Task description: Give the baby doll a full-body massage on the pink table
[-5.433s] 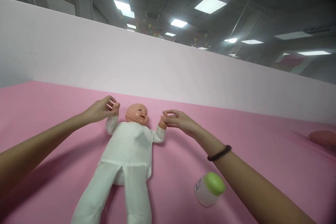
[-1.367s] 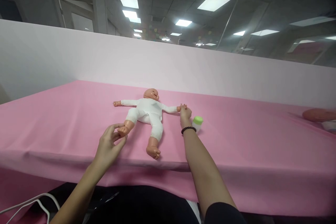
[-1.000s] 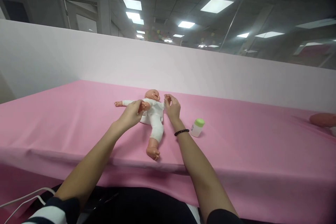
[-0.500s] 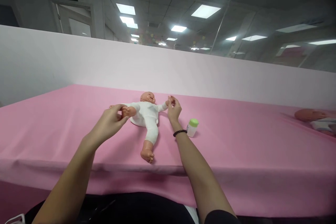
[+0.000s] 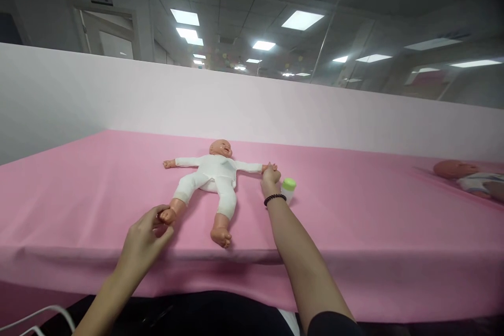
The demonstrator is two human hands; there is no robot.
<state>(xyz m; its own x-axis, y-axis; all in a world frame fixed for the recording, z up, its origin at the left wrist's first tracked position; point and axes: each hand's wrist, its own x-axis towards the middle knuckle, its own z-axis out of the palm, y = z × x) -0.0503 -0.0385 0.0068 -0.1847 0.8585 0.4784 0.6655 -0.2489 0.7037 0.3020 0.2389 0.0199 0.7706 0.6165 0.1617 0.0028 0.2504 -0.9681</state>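
Observation:
A baby doll [image 5: 220, 170] in a white cloth suit lies on its back on the pink-covered table [image 5: 346, 210], head away from me, arms spread sideways and legs apart. My left hand [image 5: 147, 236] has its thumb and fingers around the doll's foot on the left, close to the table's front edge. The doll's hand on the right is pinched in my right hand [image 5: 271, 177], which wears a dark beaded bracelet [image 5: 274, 198] at the wrist. Just beside that wrist stands a small bottle [image 5: 289, 189] with a green lid, its lower part partly hidden.
A second doll [image 5: 468, 176] lies at the far right of the table. Behind the table runs a low white wall [image 5: 236, 100] with glass above it. A white cable or strap [image 5: 55, 308] shows at the lower left.
My left hand has brought the doll's leg down and left from its raised position toward the table. My right hand has drawn the doll's arm outward to the right, straightening it.

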